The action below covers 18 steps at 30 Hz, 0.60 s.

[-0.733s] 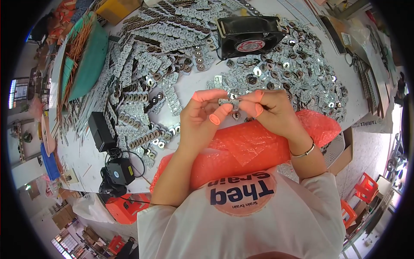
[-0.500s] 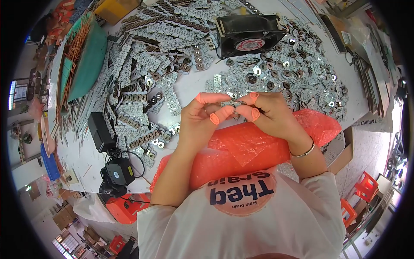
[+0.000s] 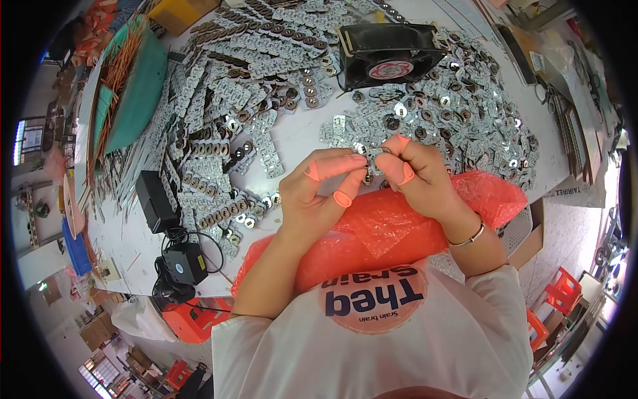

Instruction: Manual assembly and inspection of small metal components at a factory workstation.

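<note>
My left hand (image 3: 318,189), with orange finger cots on thumb and forefinger, pinches a small silvery metal piece (image 3: 368,175) at its fingertips. Close beside it, my right hand (image 3: 424,178) has thumb and forefinger pressed together, also in orange cots. Something small and dark shows between them, too little to name. Both hands are above the near edge of a pile of small metal parts with round dark discs (image 3: 458,120). Below them, a red plastic-wrapped bundle (image 3: 379,229) lies between my forearms.
A black square fan (image 3: 392,56) stands among the parts at the back. Rows of joined metal strips (image 3: 226,96) cover the table's left. Farther left are a green basin (image 3: 143,86) with copper-coloured strips, and black power adapters (image 3: 185,264) with cables. Scissors (image 3: 543,93) lie at the right edge.
My fingertips have drawn slightly apart. The right hand has shifted a little right with its fingers curled more tightly, and the metal piece now shows at the left fingertips.
</note>
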Each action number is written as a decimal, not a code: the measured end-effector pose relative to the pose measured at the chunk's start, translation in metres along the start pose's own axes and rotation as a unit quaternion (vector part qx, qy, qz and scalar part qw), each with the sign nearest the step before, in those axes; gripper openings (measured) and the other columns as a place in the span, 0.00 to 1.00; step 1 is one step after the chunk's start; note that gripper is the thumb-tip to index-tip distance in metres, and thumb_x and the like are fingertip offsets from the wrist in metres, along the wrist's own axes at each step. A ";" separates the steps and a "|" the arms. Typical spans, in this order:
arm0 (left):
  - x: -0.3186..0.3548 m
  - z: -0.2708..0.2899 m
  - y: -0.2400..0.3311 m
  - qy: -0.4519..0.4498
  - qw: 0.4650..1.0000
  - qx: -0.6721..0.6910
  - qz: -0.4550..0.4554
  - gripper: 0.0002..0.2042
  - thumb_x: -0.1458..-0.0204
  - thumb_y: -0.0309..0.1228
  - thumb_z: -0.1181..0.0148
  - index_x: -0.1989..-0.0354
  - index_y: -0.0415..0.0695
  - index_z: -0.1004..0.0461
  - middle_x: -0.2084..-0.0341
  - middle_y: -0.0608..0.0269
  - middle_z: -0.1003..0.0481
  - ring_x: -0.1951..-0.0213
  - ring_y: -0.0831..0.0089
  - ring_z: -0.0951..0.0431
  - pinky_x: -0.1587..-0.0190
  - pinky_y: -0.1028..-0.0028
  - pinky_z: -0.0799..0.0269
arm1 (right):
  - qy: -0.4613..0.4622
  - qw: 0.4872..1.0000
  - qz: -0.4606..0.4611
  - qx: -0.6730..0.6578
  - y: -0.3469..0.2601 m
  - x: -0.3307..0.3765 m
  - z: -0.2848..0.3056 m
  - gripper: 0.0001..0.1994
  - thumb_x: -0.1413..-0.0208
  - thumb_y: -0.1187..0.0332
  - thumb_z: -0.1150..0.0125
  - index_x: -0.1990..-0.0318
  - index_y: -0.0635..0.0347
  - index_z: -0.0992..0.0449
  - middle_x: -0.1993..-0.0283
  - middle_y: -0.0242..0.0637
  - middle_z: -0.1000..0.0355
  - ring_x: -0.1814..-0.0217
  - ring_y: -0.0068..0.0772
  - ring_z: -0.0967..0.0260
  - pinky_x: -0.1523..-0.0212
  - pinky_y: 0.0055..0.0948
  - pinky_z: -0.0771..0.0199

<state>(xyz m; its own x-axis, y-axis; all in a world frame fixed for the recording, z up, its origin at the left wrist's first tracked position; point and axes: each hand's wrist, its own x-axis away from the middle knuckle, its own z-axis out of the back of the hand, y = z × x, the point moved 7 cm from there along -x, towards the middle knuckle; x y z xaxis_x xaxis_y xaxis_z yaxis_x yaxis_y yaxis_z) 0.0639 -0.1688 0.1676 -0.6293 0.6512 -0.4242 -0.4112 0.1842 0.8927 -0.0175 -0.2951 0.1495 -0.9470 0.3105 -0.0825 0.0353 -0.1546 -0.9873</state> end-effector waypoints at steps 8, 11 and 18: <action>0.002 0.000 -0.006 0.053 0.997 0.039 0.026 0.10 0.55 0.18 0.39 0.63 0.40 0.27 0.68 0.56 0.24 0.66 0.70 0.23 0.64 0.77 0.27 | 0.036 0.998 -0.040 -0.042 0.002 0.001 0.000 0.11 0.41 0.65 0.48 0.72 0.61 0.33 0.81 0.24 0.40 0.82 0.11 0.46 0.81 0.15 0.46; 0.002 0.001 -0.004 0.048 0.998 0.027 -0.009 0.10 0.55 0.17 0.40 0.64 0.40 0.28 0.68 0.55 0.24 0.65 0.70 0.23 0.64 0.77 0.26 | 0.020 0.999 -0.023 -0.027 0.000 0.001 -0.002 0.11 0.41 0.64 0.48 0.71 0.61 0.33 0.82 0.23 0.40 0.83 0.11 0.47 0.82 0.15 0.46; 0.005 -0.010 -0.006 -0.009 1.000 -0.001 0.019 0.09 0.54 0.18 0.40 0.64 0.39 0.28 0.67 0.57 0.24 0.63 0.71 0.24 0.60 0.76 0.27 | 0.064 0.994 -0.057 -0.072 0.009 -0.001 0.004 0.10 0.40 0.65 0.49 0.70 0.60 0.32 0.84 0.22 0.41 0.85 0.09 0.48 0.84 0.13 0.50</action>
<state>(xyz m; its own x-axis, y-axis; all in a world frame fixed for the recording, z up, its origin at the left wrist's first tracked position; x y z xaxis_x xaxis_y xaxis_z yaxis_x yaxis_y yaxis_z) 0.0565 -0.1742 0.1585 -0.6319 0.6709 -0.3880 -0.3888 0.1586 0.9076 -0.0176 -0.3000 0.1416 -0.8998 0.4356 0.0235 -0.0154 0.0221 -0.9996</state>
